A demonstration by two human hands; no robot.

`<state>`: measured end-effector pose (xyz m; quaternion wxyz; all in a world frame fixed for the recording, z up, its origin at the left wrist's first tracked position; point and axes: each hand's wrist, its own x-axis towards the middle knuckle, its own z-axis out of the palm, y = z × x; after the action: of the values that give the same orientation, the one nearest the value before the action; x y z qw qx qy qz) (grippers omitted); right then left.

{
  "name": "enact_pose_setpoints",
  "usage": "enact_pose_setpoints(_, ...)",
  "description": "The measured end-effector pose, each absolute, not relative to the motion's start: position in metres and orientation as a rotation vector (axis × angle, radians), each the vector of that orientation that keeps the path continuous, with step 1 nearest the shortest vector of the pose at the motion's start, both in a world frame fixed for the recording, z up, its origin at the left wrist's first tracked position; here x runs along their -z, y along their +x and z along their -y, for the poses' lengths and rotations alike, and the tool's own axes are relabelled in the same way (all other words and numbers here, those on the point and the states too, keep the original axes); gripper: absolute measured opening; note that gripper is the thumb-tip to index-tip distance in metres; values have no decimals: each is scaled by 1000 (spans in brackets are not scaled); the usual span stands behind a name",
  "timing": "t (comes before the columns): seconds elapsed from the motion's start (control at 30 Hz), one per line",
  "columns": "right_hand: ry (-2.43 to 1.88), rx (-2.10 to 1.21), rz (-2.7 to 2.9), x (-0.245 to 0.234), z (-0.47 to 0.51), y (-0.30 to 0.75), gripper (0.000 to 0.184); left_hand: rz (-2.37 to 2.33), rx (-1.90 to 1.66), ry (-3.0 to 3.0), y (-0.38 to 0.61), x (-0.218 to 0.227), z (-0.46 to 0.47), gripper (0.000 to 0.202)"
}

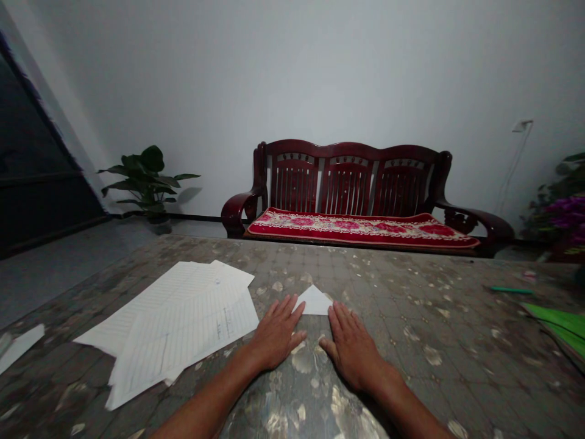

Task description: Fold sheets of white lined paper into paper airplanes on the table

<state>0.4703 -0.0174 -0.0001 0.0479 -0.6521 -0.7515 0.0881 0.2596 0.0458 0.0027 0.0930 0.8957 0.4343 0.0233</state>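
Note:
Both of my hands lie flat, palms down, on a mottled grey table cover [379,305], with their fingers spread. Between them a white paper piece [314,302] comes to a point at the far side. My left hand [276,332] has its fingertips at the paper's left edge. My right hand [351,347] sits just below the paper's right corner. Whether the paper runs under my palms is hidden. To the left of my left hand lies a loose stack of lined paper sheets [183,329] with handwriting on them, not touching that hand.
A green pen [512,290] and a green book or folder [564,329] lie at the table's right. A white paper strip [21,347] sits at its left edge. Beyond the far edge stand a dark red wooden bench [347,183] with a floral cushion and a potted plant [148,180].

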Motion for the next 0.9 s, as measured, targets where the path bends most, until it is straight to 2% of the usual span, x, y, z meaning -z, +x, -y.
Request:
enact_pose_setpoints(0.47,-2092,-351,2375,-21,19,481,73,-1448,-18,2645,243,-3,-52,69)
enact_pose_setpoints(0.67,-2212,-173,2139,-15,12,492,69,-1477,-70,2635,241,2,-53,68)
enact_pose_setpoints(0.77,-2077,-3,2123,-12,12,485,64,-1499,-131,2635,242,9,-54,69)
enact_pose_setpoints(0.9,-1716,-100,2388,-7,16,465,64,-1506,-171,2654,243,14,-54,69)
